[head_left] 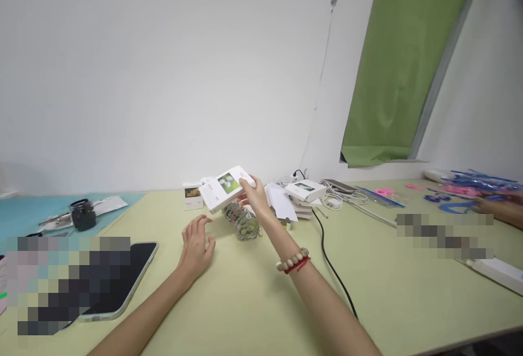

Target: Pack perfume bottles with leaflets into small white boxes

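Observation:
My right hand (256, 199) is closed on a flat white box (226, 188) with a green picture on its face, and holds it tilted above the table. Right under that hand a clear glass jar (242, 223) with pale contents lies on its side. My left hand (196, 245) hovers low over the yellow-green table (253, 296), fingers curled loosely apart and holding nothing, just left of the jar. A bead bracelet and a red cord (292, 261) sit on my right wrist.
A small white box (192, 195) stands behind the held one. More white boxes (305, 192) and loose paper are stacked to the right, with white cables (341, 197) and a black cable (333, 269). A phone (122, 280) lies at left, a black jar (83, 214) on the teal mat. Another person's arm (500, 209) rests at far right.

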{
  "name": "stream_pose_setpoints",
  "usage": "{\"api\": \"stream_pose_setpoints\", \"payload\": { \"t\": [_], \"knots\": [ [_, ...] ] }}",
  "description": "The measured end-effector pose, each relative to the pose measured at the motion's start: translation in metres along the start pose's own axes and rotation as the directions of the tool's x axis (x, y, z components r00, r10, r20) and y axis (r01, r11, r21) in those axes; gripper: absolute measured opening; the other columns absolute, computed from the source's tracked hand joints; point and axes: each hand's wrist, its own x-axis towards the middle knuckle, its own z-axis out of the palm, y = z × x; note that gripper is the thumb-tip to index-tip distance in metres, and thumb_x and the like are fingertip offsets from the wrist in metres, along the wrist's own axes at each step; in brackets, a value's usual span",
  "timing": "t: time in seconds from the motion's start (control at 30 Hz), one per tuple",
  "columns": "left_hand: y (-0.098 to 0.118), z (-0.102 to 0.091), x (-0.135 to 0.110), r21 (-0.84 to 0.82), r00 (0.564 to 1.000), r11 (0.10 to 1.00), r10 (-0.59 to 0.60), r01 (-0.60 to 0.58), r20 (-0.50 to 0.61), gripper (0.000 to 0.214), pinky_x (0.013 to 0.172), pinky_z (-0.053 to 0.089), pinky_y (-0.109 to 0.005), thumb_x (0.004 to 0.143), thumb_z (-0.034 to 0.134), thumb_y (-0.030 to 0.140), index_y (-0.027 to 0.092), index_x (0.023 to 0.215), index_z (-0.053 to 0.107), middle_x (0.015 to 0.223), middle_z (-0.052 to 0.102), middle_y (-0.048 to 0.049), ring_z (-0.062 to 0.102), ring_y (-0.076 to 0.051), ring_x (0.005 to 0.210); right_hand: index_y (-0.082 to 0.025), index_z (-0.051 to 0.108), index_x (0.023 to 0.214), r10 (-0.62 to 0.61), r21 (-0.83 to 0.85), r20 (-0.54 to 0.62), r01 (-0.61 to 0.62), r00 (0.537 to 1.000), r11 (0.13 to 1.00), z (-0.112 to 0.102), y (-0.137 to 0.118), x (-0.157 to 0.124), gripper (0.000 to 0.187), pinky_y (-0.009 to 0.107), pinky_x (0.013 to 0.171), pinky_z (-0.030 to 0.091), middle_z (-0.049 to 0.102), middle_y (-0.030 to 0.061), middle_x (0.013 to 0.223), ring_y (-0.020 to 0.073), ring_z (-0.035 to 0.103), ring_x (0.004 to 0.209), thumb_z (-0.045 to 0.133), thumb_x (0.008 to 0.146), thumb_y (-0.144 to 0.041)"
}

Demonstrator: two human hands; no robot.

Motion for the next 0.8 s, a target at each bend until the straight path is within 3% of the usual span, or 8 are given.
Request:
{"api": "stream_pose_setpoints", "payload": {
  "t": [0.13, 0.27, 0.33, 0.4, 0.5, 0.6, 0.7, 0.8],
  "knots": [
    [-0.002, 0.002, -0.001, 0.01, 1.0, 1.0, 0.021, -0.021, 0.001, 0.035, 0.09, 0.033, -0.043, 0.076, 0.04, 0.016, 0.022, 0.11, 0.042, 0.116, 0.048, -0.0105, 0.043, -0.026, 0.112, -0.022, 0.032, 0.121, -0.043, 0.108, -0.007, 0.044, 0.999, 0.993, 0.011, -0.031, 0.016, 0.058, 0.028, 0.04, 0.054, 0.063, 0.0005, 0.073, 0.014, 0.06, 0.043, 0.06, 0.072, -0.032],
    [-0.003, 0.002, -0.001, 0.006, 0.998, 1.0, 0.028, -0.029, 0.052, 0.034, 0.088, 0.034, -0.043, 0.077, 0.04, 0.016, 0.023, 0.11, 0.043, 0.116, 0.048, -0.0103, 0.043, -0.025, 0.111, -0.017, 0.046, 0.108, -0.097, 0.166, 0.013, 0.094, 0.995, 0.982, -0.005, -0.043, 0.028, 0.039, 0.027, 0.047, 0.057, 0.064, 0.0037, 0.078, 0.0142, 0.064, 0.05, 0.06, 0.074, -0.03],
    [-0.003, 0.001, 0.0, 0.006, 0.996, 1.0, 0.026, -0.027, 0.087, 0.033, 0.089, 0.033, -0.043, 0.077, 0.039, 0.016, 0.023, 0.11, 0.042, 0.117, 0.046, -0.0102, 0.042, -0.025, 0.112, -0.013, 0.054, 0.094, -0.104, 0.099, -0.025, 0.106, 0.994, 0.989, -0.027, -0.044, 0.033, 0.027, 0.024, 0.047, 0.057, 0.065, 0.006, 0.078, 0.0145, 0.065, 0.053, 0.061, 0.073, -0.03],
    [-0.002, 0.0, 0.0, 0.008, 0.993, 1.0, 0.023, -0.024, 0.119, 0.033, 0.09, 0.032, -0.044, 0.078, 0.038, 0.016, 0.023, 0.11, 0.042, 0.119, 0.045, -0.0101, 0.04, -0.025, 0.113, -0.011, 0.057, 0.088, -0.129, 0.02, -0.175, 0.135, 0.976, 0.991, -0.058, -0.043, 0.04, 0.026, 0.024, 0.046, 0.057, 0.065, 0.0062, 0.077, 0.0142, 0.064, 0.052, 0.063, 0.071, -0.03],
    [-0.001, 0.0, 0.0, 0.008, 0.989, 1.0, 0.02, -0.021, 0.146, 0.032, 0.091, 0.031, -0.043, 0.078, 0.038, 0.016, 0.023, 0.109, 0.042, 0.119, 0.044, -0.0097, 0.04, -0.025, 0.114, -0.012, 0.058, 0.086, -0.207, -0.102, -0.412, 0.181, 0.887, 0.978, -0.111, -0.039, 0.051, 0.027, 0.025, 0.049, 0.058, 0.065, 0.0068, 0.081, 0.0153, 0.065, 0.055, 0.064, 0.068, -0.031],
    [-0.001, 0.001, -0.001, 0.005, 0.987, 1.0, 0.023, -0.024, 0.157, 0.032, 0.091, 0.031, -0.043, 0.078, 0.039, 0.016, 0.023, 0.109, 0.042, 0.12, 0.043, -0.0097, 0.04, -0.024, 0.115, -0.012, 0.056, 0.086, -0.195, -0.114, -0.597, 0.158, 0.779, 0.981, -0.156, -0.032, 0.059, 0.027, 0.026, 0.052, 0.058, 0.065, 0.0094, 0.089, 0.0164, 0.066, 0.059, 0.061, 0.068, -0.031],
    [-0.003, 0.002, -0.001, 0.005, 0.986, 1.0, 0.029, -0.03, 0.162, 0.032, 0.092, 0.03, -0.044, 0.078, 0.039, 0.016, 0.023, 0.109, 0.041, 0.121, 0.042, -0.01, 0.039, -0.024, 0.116, -0.011, 0.053, 0.096, -0.111, -0.101, -0.69, 0.056, 0.716, 0.993, -0.18, -0.021, 0.063, 0.035, 0.027, 0.052, 0.057, 0.062, 0.0141, 0.098, 0.0184, 0.066, 0.061, 0.057, 0.068, -0.031],
    [-0.004, 0.002, -0.002, 0.008, 0.985, 1.0, 0.028, -0.029, 0.169, 0.031, 0.092, 0.03, -0.044, 0.078, 0.038, 0.016, 0.023, 0.108, 0.042, 0.121, 0.042, -0.01, 0.038, -0.024, 0.117, -0.01, 0.049, 0.107, -0.035, -0.152, -0.696, -0.099, 0.717, 0.983, -0.187, -0.012, 0.064, 0.044, 0.03, 0.049, 0.056, 0.063, 0.0151, 0.096, 0.02, 0.065, 0.059, 0.055, 0.068, -0.031]
  ]
}}
